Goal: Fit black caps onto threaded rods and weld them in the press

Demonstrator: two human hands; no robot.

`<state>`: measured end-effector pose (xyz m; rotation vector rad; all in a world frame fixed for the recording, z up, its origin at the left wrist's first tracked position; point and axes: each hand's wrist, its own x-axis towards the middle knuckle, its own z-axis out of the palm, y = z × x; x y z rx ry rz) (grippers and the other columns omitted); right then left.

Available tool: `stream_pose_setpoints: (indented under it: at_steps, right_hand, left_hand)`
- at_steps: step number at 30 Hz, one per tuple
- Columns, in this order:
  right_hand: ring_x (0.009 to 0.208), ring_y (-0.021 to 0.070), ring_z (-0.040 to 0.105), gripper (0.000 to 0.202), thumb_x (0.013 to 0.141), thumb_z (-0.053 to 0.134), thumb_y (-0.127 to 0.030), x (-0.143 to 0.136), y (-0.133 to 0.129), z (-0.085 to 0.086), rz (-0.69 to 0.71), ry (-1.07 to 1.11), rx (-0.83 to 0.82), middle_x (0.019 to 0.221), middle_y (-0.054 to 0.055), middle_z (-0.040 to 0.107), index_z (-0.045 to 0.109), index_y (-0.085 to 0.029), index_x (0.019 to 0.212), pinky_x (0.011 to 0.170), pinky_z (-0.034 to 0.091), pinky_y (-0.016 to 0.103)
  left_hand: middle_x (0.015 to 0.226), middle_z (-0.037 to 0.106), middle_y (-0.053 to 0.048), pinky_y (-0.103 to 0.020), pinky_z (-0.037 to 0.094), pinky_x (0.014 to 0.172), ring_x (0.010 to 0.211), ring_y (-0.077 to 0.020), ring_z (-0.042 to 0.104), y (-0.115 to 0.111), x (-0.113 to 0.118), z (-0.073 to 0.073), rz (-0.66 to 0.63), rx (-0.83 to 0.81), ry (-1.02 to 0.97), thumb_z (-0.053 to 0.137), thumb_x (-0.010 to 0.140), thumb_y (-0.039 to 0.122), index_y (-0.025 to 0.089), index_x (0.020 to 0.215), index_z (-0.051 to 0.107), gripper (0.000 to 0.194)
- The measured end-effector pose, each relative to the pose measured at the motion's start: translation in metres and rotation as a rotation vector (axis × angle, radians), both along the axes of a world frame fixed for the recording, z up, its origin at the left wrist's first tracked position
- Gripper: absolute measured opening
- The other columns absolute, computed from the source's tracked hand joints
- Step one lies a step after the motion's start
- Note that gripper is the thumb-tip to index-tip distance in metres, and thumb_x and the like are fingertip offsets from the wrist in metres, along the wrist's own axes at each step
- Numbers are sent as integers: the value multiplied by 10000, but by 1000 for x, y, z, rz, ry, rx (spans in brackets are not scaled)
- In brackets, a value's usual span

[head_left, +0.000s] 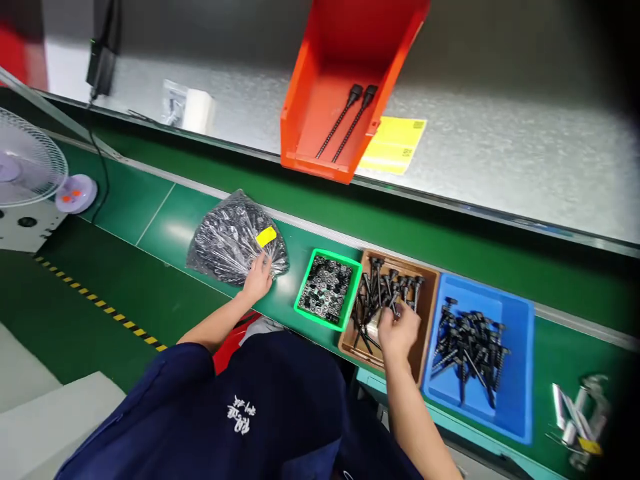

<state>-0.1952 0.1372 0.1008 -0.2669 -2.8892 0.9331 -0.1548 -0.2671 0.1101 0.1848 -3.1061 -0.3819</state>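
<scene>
My left hand (259, 277) is closed on the gathered edge of a clear plastic bag (220, 240) that holds dark parts and has a yellow label. Over the brown tray (350, 343), my right hand (400, 330) has its fingers curled together at a black ribbed rod with a thick head (397, 308); its grip is partly hidden. More such black rods (370, 293) lie heaped in that tray. Between the hands sits a green tray (303, 293) of small black and metallic pieces. A blue tray (517, 373) right of the brown one contains many black rods.
Above the bench, an orange bin (305, 133) with two black rods stands on a metal shelf (240, 100), beside a yellow paper (395, 143). A fan (30, 160) is at far left. Metal tools (580, 413) lie at the right end of the green bench (563, 353).
</scene>
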Motion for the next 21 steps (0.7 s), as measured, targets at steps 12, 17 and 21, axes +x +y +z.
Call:
stream_pose_setpoints:
  at_steps: [12, 17, 21]
  right_hand:
    - [960, 183, 671, 346, 864, 411, -40, -34, -379, 13, 997, -319, -444, 993, 45, 735, 703, -202, 952, 948, 506, 334]
    - [1117, 259, 618, 415, 801, 469, 2, -36, -399, -7, 982, -390, -321, 1175, 152, 679, 691, -128, 1127, 1029, 457, 398]
    - [1380, 331, 374, 602, 820, 439, -4, -38, -390, -15, 879, -322, -207, 1479, 251, 408, 480, -43, 1419, 1147, 298, 512]
  left_hand:
    - [1450, 501, -176, -525, 399, 1055, 1352, -349, 441, -89, 8, 22, 34, -78, -47, 456, 903, 200, 155, 1235, 617, 372]
    - [1460, 455, -223, -539, 352, 1105, 1451, -346, 293, -134, 7, 41, 29, -117, 178, 433, 920, 190, 120, 1311, 565, 418]
    - [1196, 653, -145, -451, 435, 1065, 1258, -261, 529, -130, -6, 26, -329, 54, 23, 402, 928, 193, 161, 1188, 646, 358]
